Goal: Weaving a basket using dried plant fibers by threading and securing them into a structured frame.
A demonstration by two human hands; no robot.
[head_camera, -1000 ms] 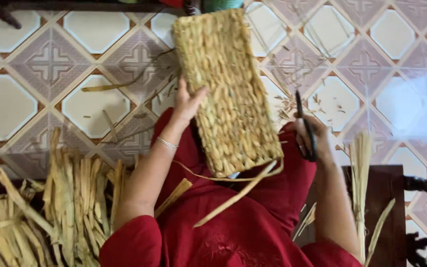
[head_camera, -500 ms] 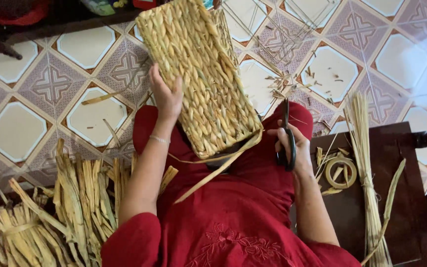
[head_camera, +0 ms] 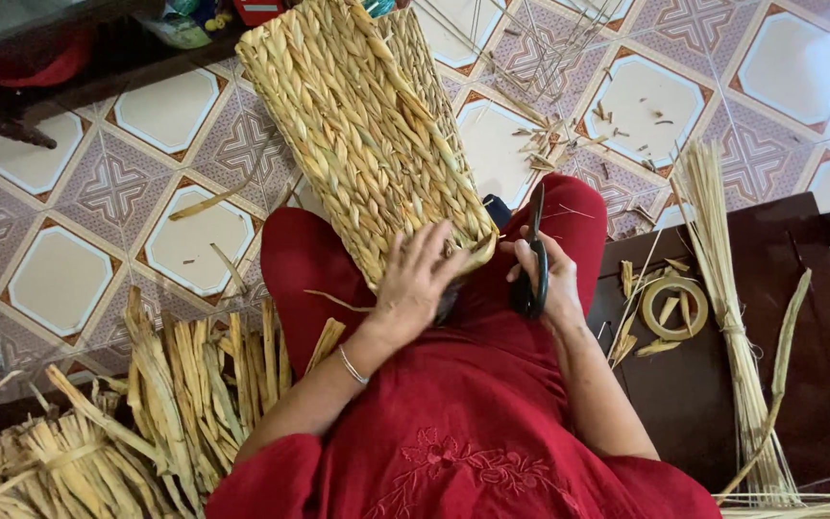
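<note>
Pressing our left hand (head_camera: 415,284) flat, fingers spread, on near end of woven basket (head_camera: 362,125) across our lap. Long loose strands from a moment ago gone. Right hand (head_camera: 542,279), closed round black scissors (head_camera: 534,255), now right beside basket edge. Ends look trimmed.

Colourful crumpled package (head_camera: 177,21) at top edge under dark furniture, red box-like package (head_camera: 259,10) beside it

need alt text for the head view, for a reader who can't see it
Seen from above, a person in red holds a woven straw basket on their lap, left hand pressed on its near edge, right hand gripping black scissors. Dried straw strips lie on the patterned tile floor.
</note>
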